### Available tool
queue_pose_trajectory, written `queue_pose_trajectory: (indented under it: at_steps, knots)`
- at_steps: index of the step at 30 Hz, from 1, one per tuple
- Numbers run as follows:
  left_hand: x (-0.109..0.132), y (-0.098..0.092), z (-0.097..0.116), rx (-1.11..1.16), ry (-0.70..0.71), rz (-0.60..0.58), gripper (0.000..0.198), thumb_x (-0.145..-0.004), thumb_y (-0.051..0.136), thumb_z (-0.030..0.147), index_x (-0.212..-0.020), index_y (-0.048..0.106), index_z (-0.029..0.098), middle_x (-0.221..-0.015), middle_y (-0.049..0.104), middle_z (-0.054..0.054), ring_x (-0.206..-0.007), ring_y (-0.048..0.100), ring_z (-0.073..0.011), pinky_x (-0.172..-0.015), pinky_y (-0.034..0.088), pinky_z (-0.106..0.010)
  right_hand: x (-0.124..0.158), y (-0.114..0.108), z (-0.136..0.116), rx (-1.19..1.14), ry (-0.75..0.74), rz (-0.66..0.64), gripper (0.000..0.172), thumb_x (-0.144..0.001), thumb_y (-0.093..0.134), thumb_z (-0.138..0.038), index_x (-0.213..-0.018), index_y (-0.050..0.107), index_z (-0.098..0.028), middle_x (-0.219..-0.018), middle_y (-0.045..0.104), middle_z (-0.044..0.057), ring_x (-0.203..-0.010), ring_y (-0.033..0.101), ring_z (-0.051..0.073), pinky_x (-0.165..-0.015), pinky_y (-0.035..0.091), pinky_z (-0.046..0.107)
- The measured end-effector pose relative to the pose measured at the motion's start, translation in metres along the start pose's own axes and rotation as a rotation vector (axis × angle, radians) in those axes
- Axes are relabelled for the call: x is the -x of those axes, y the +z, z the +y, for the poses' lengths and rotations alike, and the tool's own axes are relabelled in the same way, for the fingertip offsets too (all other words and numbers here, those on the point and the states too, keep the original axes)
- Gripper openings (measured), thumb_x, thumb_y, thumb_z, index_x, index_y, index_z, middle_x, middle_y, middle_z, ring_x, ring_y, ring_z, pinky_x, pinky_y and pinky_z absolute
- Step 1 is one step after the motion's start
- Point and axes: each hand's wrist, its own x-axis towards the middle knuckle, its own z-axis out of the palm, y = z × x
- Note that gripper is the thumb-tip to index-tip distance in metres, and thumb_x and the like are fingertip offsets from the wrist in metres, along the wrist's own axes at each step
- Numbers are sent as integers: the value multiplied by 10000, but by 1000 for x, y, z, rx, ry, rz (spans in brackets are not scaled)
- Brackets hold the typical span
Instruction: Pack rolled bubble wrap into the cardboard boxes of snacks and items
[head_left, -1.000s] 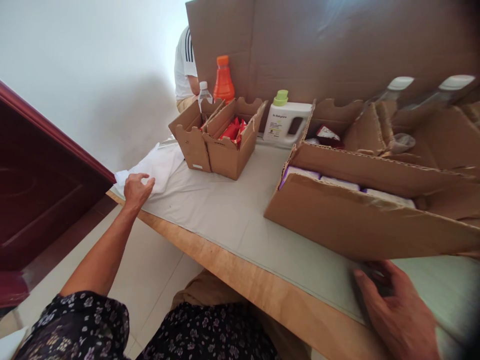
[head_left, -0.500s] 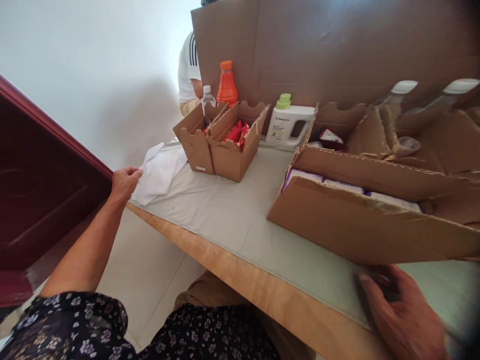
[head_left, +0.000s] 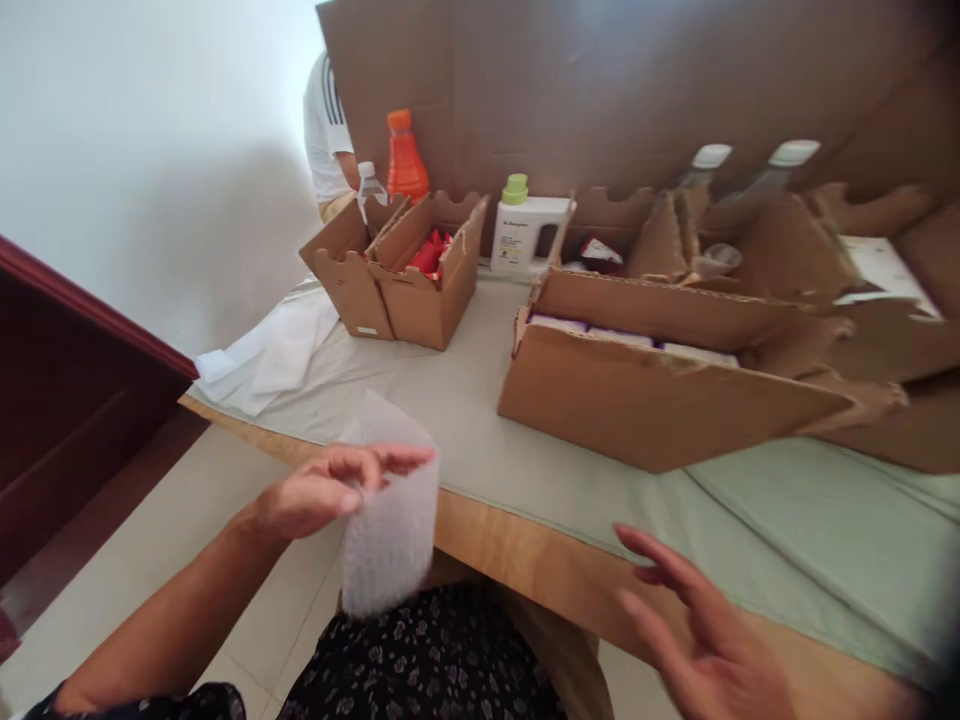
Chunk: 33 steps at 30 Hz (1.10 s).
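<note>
soft light whitens the wall [head_left: 90, 90] most beside the cardboard panel [head_left: 525, 110], whose top carries a hazy sheen; a diffuse shadow dims the wall lower down. the bubble-wrap pouch [head_left: 394, 545] and right hand [head_left: 720, 650] blur slightly; the frame's right edge falls dark.

From head height, the single camera faces forward and down over the near hands [head_left: 319, 490] and table [head_left: 525, 550].

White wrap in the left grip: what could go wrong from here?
The white wrap hangs from the left grip, apparently partly past the table edge; it might slip and fall, since the right grip is open and apart from it. The white sheets near the table's corner could slide off if brushed.
</note>
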Motion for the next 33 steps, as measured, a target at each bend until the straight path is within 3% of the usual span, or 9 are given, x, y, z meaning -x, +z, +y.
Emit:
queue_pose_trajectory:
  at_steps: [4,7,10,13,16,21,26,30,33]
  knots:
    - [-26,46,12,142,-33,-592,366,-816,775,502,-687,608,203,-1511,615,-142,-1313,648,-380,-1049,546,-514,-27,-5,-79,-191,-363,-30,779,-960,677,-438,-1630,305,-304,-1591,500,138,-1491,462,338,-1174,467,532]
    - [-35,64,30,188,-16,-721,352,-828,766,466,-674,595,200,-1468,651,-150,-1256,685,-376,-1068,542,-510,-45,-7,-98,-366,-435,-246,768,-920,725,-557,-1573,435,-274,-1403,655,134,-1399,551,309,-1143,485,478]
    - [-27,52,46,196,-16,-524,459,-833,752,532,-612,538,191,-1404,701,-129,-1162,730,-377,-1025,560,-549,-49,-7,-91,-535,-321,-527,379,-961,667,-550,-1175,736,-246,-999,761,46,-1004,702,218,-932,567,366]
    - [-13,22,48,44,-24,-209,490,-813,775,578,-613,546,194,-1347,728,-107,-1071,752,-356,-924,600,-539,-39,-19,-72,-552,-127,-610,295,-972,641,-483,-939,752,-212,-907,760,31,-853,705,181,-816,570,312]
    - [-11,-1,36,-219,9,47,318,-842,757,513,-725,664,232,-1090,785,-86,-903,742,-277,-758,611,-420,-34,-46,-49,-424,82,-510,286,-951,639,-480,-952,753,-217,-899,772,38,-791,722,181,-706,571,277]
    - [-54,-2,-5,-565,-101,142,254,-854,637,463,-789,705,228,-696,682,-16,-656,635,-189,-594,506,-300,-65,-75,-4,-175,210,-218,402,-861,678,-610,-945,762,-226,-901,789,61,-810,732,241,-728,583,340]
    - [-96,0,-49,-875,-74,300,343,-813,619,369,-1094,720,200,-948,756,-69,-870,708,-257,-819,582,-398,-84,-49,42,156,253,14,410,-881,600,-528,-1056,761,-194,-989,793,130,-905,733,331,-811,576,491]
    - [-88,2,-64,-1093,189,472,391,-893,601,313,-1263,668,208,-1288,686,-147,-1212,634,-327,-1071,501,-495,-60,-30,44,380,138,233,336,-958,534,-409,-1069,754,-180,-1107,775,154,-1039,717,356,-894,543,539]
    - [-70,17,-68,-1182,430,335,264,-972,564,275,-1196,691,215,-1241,700,-152,-1167,647,-309,-1026,528,-480,-44,-26,24,355,-27,206,274,-1006,513,-318,-1064,754,-200,-1134,772,125,-1048,718,310,-896,537,483]
